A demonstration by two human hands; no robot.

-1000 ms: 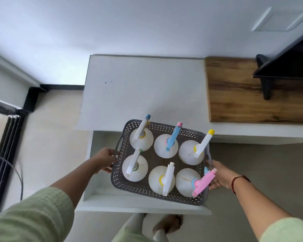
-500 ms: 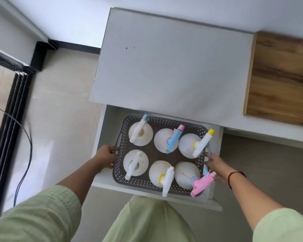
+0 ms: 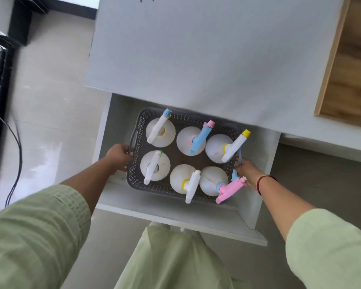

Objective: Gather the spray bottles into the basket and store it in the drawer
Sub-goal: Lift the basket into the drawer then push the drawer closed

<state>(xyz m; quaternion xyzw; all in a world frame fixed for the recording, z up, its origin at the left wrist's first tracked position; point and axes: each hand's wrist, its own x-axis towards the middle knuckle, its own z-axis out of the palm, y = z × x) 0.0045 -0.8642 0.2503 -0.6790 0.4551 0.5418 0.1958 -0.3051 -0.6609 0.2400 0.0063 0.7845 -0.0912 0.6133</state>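
A grey perforated basket point(image 3: 133, 180) sits low inside the open white drawer point(image 3: 175, 213), its far end under the cabinet top. Several white spray bottles stand upright in it, among them one with a pink trigger point(image 3: 227, 189) at the near right and one with a blue trigger point(image 3: 200, 136). My left hand point(image 3: 118, 156) grips the basket's left handle. My right hand point(image 3: 246, 172) grips the right handle, partly hidden by the pink trigger.
The white cabinet top point(image 3: 206, 55) overhangs the drawer's back. A wooden panel point(image 3: 350, 65) lies at the right. Tiled floor point(image 3: 50, 101) and a black cable point(image 3: 17, 155) are at the left. My light green clothing fills the foreground.
The basket with the bottles has gone down from above the drawer into it, both hands still on its handles. The view has tilted further down toward the drawer.
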